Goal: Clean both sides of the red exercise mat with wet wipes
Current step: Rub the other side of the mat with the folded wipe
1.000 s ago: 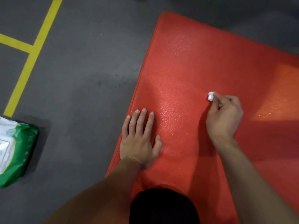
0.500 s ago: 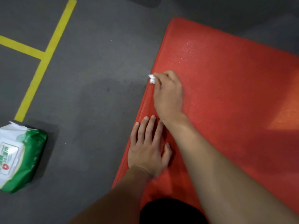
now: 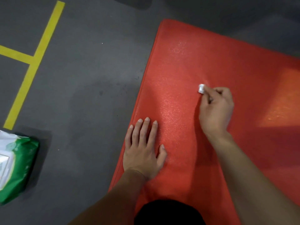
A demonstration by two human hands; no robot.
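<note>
The red exercise mat point(image 3: 227, 65) lies flat on the grey floor and fills the right half of the view. My left hand point(image 3: 143, 150) rests flat on the mat near its left edge, fingers straight and spread. My right hand point(image 3: 215, 109) is further out on the mat, its fingers curled round a small bunched white wet wipe point(image 3: 201, 88) that sticks out past the fingertips and touches the mat. The mat surface between the hands glistens.
A green and white wet wipe pack point(image 3: 14, 166) lies on the floor at the left edge of the view. Yellow tape lines point(image 3: 34, 62) cross the grey floor at upper left. A dark patch point(image 3: 168, 213) at bottom centre is my clothing.
My right hand has swept the wipe from the mat's left edge back to the right, toward the mat's middle. My left hand has stayed pressed in place.
</note>
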